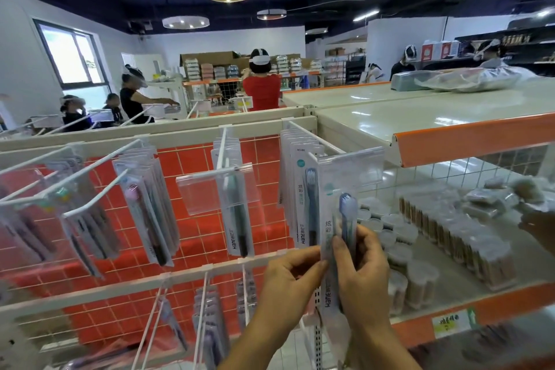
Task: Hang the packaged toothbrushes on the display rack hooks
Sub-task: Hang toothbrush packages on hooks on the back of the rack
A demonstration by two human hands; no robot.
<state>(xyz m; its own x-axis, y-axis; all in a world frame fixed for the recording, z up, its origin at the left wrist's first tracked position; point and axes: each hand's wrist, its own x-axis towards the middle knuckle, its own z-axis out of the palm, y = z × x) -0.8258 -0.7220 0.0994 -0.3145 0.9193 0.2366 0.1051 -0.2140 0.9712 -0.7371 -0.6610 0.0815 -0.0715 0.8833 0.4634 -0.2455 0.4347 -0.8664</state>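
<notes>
We find open room between the middle hook (pixel 222 150) and the full right hook (pixel 315 137); the price tag holder (pixel 357 164) blocks its tip.

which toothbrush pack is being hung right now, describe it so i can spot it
Find the orange-edged shelf at right; the rack hook just left of it carries a row of packs. The toothbrush pack hangs frontmost there, the only one gripped by the left hand and right hand.

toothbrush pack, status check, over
Left hand and right hand both pinch toothbrush pack. Pack's top at hook tip. Nothing blocking.
</notes>
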